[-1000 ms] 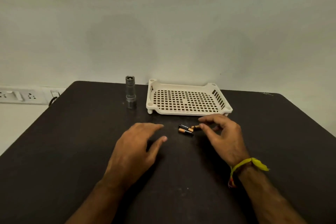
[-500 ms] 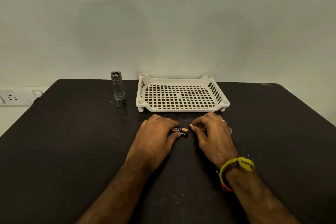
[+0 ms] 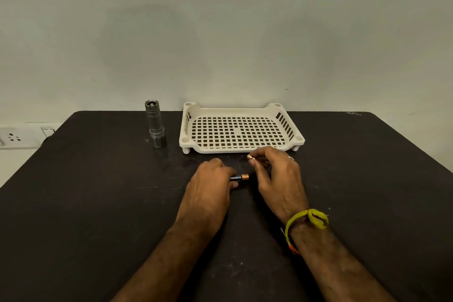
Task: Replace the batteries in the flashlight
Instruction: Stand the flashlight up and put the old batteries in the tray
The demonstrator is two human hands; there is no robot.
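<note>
2 batteries: left hand (image 3: 208,187) pinches battery (image 3: 239,177), axis left-right; right hand (image 3: 277,174) pinches second battery (image 3: 250,156). Flashlight (image 3: 155,125) upright far-left, nearer left hand.

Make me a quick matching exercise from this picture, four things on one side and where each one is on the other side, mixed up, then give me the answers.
Things:
1. flashlight
2. white tray
3. battery with black label
4. battery with copper end

Places:
A. in the right hand, raised
B. upright, left of the tray
C. in the left hand, low over the table
D. at the table's far edge, empty

Pairs: 1-B, 2-D, 3-C, 4-A
</note>
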